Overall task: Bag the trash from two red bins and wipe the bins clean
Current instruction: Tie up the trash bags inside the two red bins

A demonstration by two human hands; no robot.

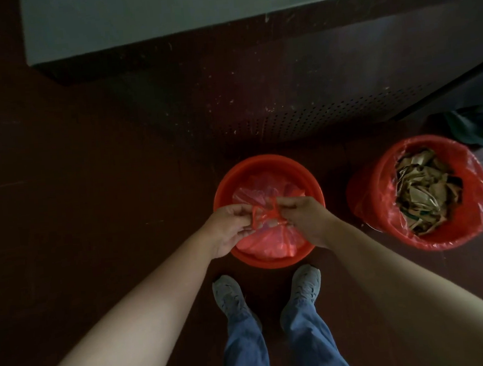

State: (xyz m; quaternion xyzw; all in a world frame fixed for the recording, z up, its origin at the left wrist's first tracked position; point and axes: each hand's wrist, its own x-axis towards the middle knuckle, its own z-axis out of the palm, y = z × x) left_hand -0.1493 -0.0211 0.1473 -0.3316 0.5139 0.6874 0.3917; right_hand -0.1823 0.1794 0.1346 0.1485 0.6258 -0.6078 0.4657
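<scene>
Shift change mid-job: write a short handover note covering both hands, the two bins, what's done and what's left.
Left hand and right hand: both pinch the gathered top of the red bag, tying it.
Red bag sits inside the near bin.
Second bin, to the right, has its liner open and is full of brown paper trash.
Done: near bin's trash gathered in its bag; knot not clearly finished.
Left: finish the knot, lift the bag out, tie the second liner, wipe both bins.
</scene>
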